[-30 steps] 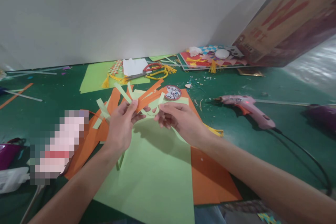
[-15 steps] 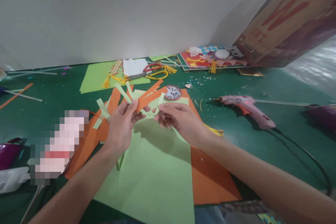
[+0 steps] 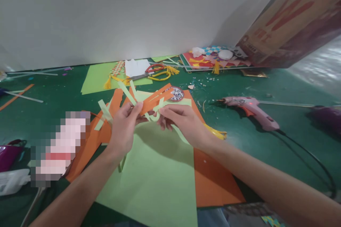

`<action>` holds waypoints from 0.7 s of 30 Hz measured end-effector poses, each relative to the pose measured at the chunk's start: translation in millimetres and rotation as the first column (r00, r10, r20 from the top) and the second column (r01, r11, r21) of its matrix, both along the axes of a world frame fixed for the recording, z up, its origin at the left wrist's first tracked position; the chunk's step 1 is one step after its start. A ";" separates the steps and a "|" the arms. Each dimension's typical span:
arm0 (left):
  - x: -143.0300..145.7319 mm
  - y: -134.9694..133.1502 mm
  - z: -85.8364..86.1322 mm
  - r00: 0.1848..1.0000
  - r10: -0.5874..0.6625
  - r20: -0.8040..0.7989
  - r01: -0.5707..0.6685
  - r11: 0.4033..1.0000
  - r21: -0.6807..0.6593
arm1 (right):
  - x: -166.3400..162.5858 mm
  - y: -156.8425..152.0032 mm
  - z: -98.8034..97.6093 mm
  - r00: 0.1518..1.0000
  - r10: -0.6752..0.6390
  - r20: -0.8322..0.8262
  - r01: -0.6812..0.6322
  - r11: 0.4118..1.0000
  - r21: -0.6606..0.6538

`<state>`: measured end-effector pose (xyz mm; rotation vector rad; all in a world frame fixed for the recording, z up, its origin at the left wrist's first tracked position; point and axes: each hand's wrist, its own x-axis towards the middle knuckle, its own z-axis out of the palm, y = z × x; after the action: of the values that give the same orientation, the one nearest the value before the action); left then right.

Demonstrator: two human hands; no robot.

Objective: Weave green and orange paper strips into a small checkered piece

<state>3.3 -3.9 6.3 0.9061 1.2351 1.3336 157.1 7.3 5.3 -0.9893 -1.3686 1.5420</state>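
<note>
My left hand point(image 3: 124, 122) is closed on a bundle of interlaced paper strips, its thumb pressed on top. Orange strips point(image 3: 156, 100) fan out to the right of the thumb, and light green strips point(image 3: 127, 92) stick out above it. Between thumb and finger, my right hand point(image 3: 181, 118) pinches the end of a light green paper strip point(image 3: 154, 117), which bends into a curve beside the bundle. Below both hands lies a light green paper sheet point(image 3: 162, 170) over an orange sheet point(image 3: 213, 177). Parts of the strips are hidden behind the fingers.
A pink glue gun point(image 3: 249, 108) with a cord lies to the right. Scissors point(image 3: 157, 72) rest at the back on green paper point(image 3: 94, 74). Behind the strips sits a small round dish point(image 3: 178, 94). A paper bag point(image 3: 287, 21) stands back right; a blurred pink item point(image 3: 61, 145) lies left.
My right hand has drawn the green strip inward to the left, tightening its bend. The left hand and the orange strips have shifted slightly right.
</note>
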 end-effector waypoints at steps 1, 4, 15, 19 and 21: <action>-0.4 0.6 -0.6 1.000 -0.006 0.015 0.006 1.000 -0.004 | 0.1 -0.5 0.2 0.999 0.012 0.042 -0.014 0.999 0.038; -1.5 1.9 -1.6 0.999 -0.022 0.028 0.022 1.000 0.005 | -0.4 -1.3 -0.3 0.987 0.026 0.159 -0.046 0.992 0.122; 0.3 1.0 0.9 0.999 -0.007 -0.052 0.009 0.999 0.035 | 0.1 -0.3 -3.7 0.987 0.028 0.160 -0.038 0.997 0.064; 0.4 0.1 1.7 0.997 -0.014 -0.070 0.016 0.999 0.031 | 0.5 0.0 -1.7 0.996 0.023 0.092 -0.022 1.000 -0.011; 0.3 0.1 1.6 0.995 -0.009 -0.098 0.014 0.999 0.042 | 0.4 0.0 -0.4 0.996 0.022 0.081 -0.020 0.999 -0.027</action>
<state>3.7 -3.7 7.9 1.0176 1.2786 1.3238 157.5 7.3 4.9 -1.0672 -1.4223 1.5539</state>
